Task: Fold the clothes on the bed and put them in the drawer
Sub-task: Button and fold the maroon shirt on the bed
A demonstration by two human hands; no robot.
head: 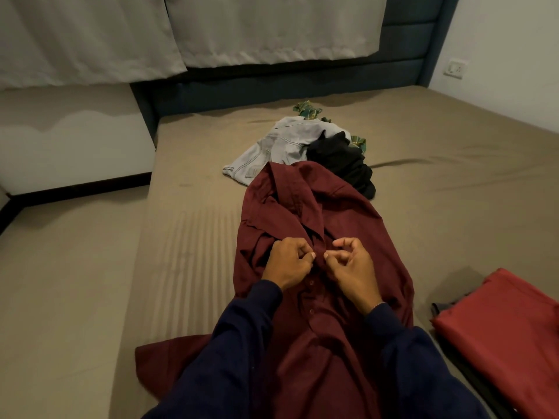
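Note:
A maroon button-up shirt (326, 207) lies lengthwise on the tan bed (196, 237), collar towards the far end. My left hand (290, 263) pinches the left side of the button placket just below the collar. My right hand (352, 266) pinches the right side of the placket, thumb and forefinger nearly touching the left hand's. Beyond the shirt lies a heap of unfolded clothes: pale grey jeans (272, 149), a black garment (344, 161) and a green plaid piece (308, 110). No drawer is in view.
A folded red garment (508, 337) lies at the bed's right edge on top of darker folded pieces. A dark blue headboard (302, 83) and white curtains (211, 28) stand behind. A wall socket (456, 68) is at the right; floor shows at the left.

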